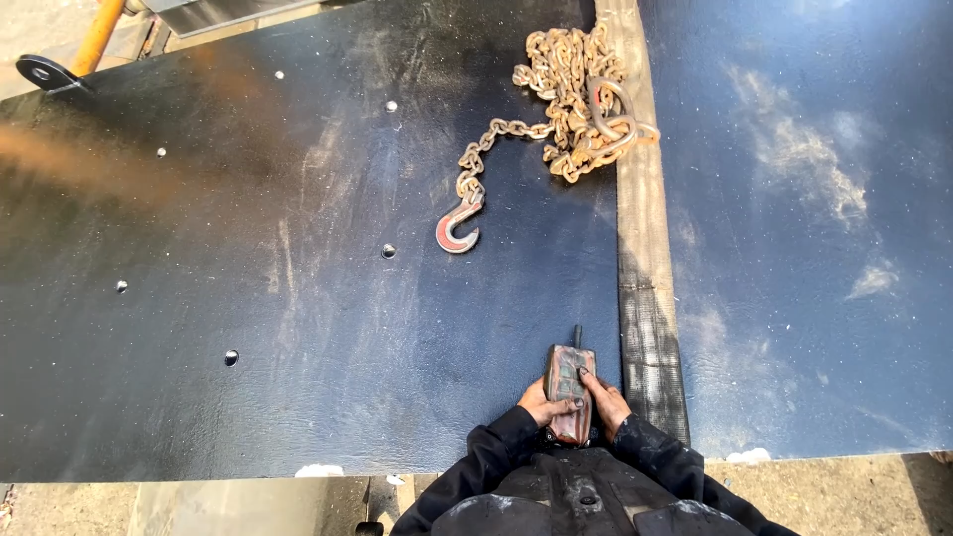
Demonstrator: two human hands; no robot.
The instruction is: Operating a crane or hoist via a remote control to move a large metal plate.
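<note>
Both hands grip one worn, reddish handheld remote control (569, 392) with a short antenna, held upright just in front of the person's dark jacket at the near edge of the scene. Fingers of the left hand (539, 402) curl around its left side; the right hand (608, 402) wraps the right side, thumb pressed on the face. Beyond lies a black steel plate (248, 278) with small holes, a rusty chain (571, 99) heaped far off, its hook (457, 230) trailing nearer, beside a wooden strip (645, 248).
</note>
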